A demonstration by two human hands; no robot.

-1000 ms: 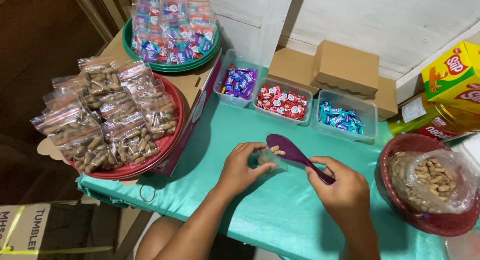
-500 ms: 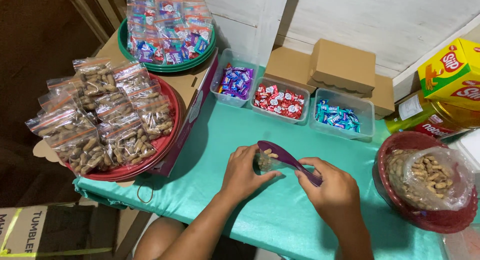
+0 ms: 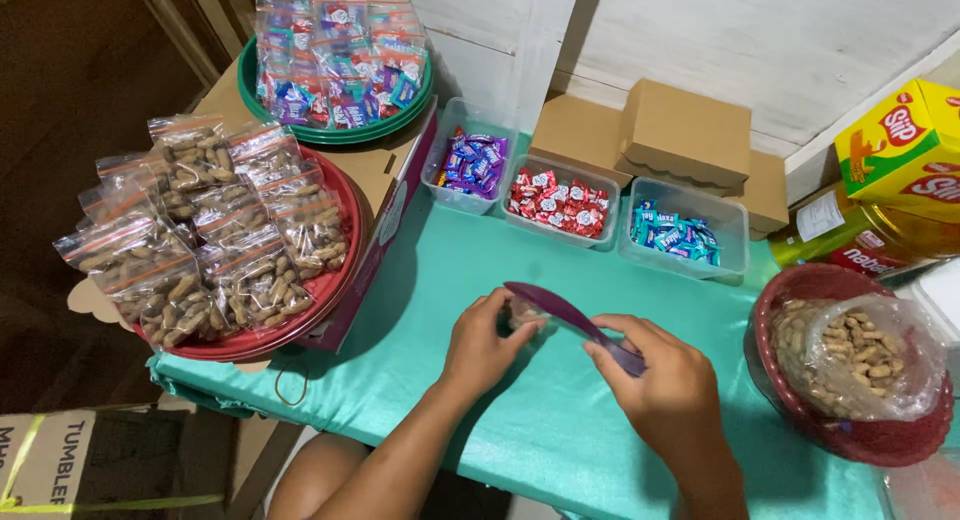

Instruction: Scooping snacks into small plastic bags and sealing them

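Purple scoop now tipped lower, right hand gripping it, left hand pinching small clear bag — mostly hidden

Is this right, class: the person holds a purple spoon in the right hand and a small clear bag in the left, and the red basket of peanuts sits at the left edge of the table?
Not quite. The head view shows the red basket of peanuts at the right edge of the table, not the left. The rest stands: the right hand holds the purple spoon, and the left hand holds the small clear bag.
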